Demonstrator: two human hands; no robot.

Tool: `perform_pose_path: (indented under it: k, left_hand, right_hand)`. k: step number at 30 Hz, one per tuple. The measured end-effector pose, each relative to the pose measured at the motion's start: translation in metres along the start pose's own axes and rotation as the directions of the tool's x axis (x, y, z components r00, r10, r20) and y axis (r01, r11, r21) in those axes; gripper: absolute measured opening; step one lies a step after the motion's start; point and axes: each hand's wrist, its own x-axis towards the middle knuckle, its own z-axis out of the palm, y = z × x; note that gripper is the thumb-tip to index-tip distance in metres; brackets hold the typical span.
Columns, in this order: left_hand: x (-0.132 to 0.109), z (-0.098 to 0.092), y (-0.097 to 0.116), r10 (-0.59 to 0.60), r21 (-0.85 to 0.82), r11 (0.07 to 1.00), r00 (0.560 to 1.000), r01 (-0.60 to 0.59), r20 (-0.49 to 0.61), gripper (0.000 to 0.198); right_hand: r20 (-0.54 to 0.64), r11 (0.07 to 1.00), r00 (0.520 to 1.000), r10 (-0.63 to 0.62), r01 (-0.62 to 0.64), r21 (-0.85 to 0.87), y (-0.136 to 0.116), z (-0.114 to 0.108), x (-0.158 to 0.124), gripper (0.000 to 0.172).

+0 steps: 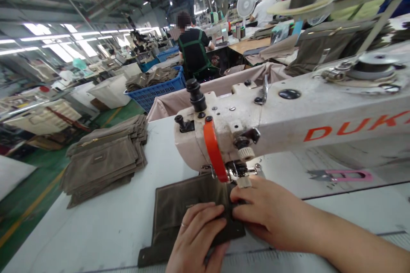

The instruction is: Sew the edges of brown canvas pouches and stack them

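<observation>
A dark olive-brown fabric panel (169, 204) lies on the sewing machine's white table, its far right part beneath the presser foot area. My left hand (200, 232) rests over its near part, fingers bent on top and the thumb by the near edge, closed on the panel. A ring shows on one finger. Close to the needle area, my right hand (272, 209) is closed on the panel's right edge, its fingertips partly hidden by the machine. The sewing machine head (230, 123) carries an orange guard (214, 151) just above the panel.
A stack of similar fabric pieces (102, 158) sits at the table's left edge. Pink-handled thread snips (341, 175) lie under the machine arm. Behind are a blue basket (156, 94) of fabric pieces and a person (195, 49) in dark clothing. A ruler strip (265, 256) runs along the near edge.
</observation>
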Motion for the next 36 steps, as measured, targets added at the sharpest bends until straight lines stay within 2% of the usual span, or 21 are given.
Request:
perform_pose_path:
  k: [6, 9, 14, 21, 24, 29, 33, 36]
  left_hand:
    - [-0.003, -0.001, 0.002, -0.083, -0.006, 0.997, 0.997, 0.083, -0.012, 0.027]
    - [-0.001, 0.000, 0.003, -0.043, 0.022, 0.999, 0.999, 0.042, 0.017, 0.025]
    - [0.008, 0.000, 0.007, 0.089, 0.122, 0.988, 0.995, -0.095, 0.054, 0.023]
    - [0.007, -0.002, 0.010, 0.073, 0.178, 0.982, 0.997, -0.070, -0.014, 0.017]
    - [0.005, 0.003, 0.006, 0.132, 0.239, 0.962, 0.991, -0.129, 0.004, 0.018]
    - [0.008, 0.005, 0.002, 0.226, 0.292, 0.928, 0.973, -0.232, 0.055, 0.022]
    - [0.012, 0.002, 0.006, 0.201, 0.233, 0.951, 0.979, -0.205, 0.043, 0.021]
    - [0.013, 0.003, 0.009, 0.171, 0.183, 0.969, 0.985, -0.169, 0.005, 0.022]
  right_hand:
    - [0.029, 0.997, 1.000, -0.004, 0.002, 0.071, -0.005, 0.000, 0.001, 0.021]
    - [0.041, 0.999, 0.999, 0.016, -0.018, 0.029, -0.006, 0.002, 0.001, 0.019]
    - [0.005, 1.000, 1.000, 0.013, -0.013, -0.016, -0.007, 0.005, -0.001, 0.016]
    - [0.027, 0.999, 0.999, 0.040, -0.040, -0.009, -0.008, 0.003, -0.005, 0.007]
    - [0.032, 0.999, 0.999, 0.036, -0.035, -0.009, -0.009, 0.000, -0.006, 0.005]
    - [0.018, 0.998, 0.999, 0.047, -0.048, 0.051, -0.006, -0.001, -0.008, 0.010]
    - [-0.012, 0.997, 0.999, 0.040, -0.039, 0.074, -0.003, 0.000, -0.010, 0.024]
    - [-0.035, 0.996, 0.999, 0.012, -0.009, 0.084, -0.001, 0.001, -0.011, 0.026]
